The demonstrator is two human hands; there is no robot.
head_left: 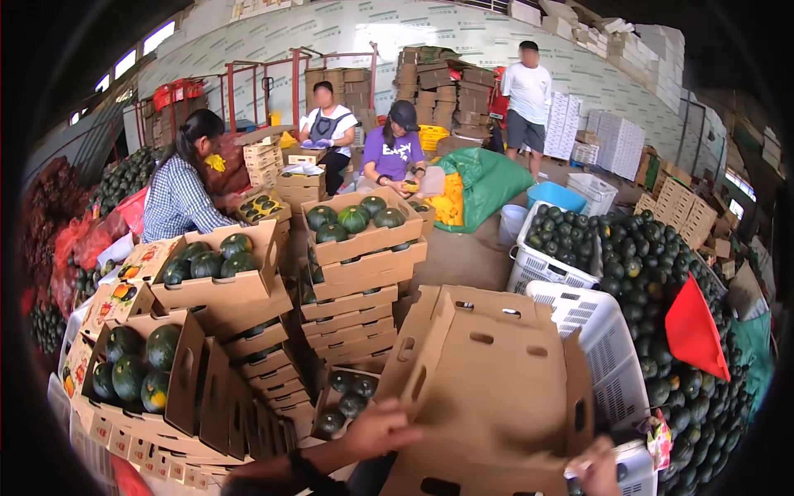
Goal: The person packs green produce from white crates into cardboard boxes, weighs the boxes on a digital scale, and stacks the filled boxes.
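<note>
In front of me an empty brown cardboard box [504,388] with hand holes lies open, its side panels raised. My left hand [380,430] is beside its left edge, fingers stretched out and holding nothing. At the near right corner of the box is my right hand [597,467], smeared by motion, so its grip cannot be made out. Just left of the box, a carton of dark green squashes [351,405] sits low, partly behind my left hand.
Stacked cartons [351,322] stand ahead, topped with squashes; more cartons [223,289] are at left. To the right are a white plastic crate [608,339], a squash heap [695,413] and a red sheet [696,331]. Several people sit or stand farther back, near a green sack [488,190].
</note>
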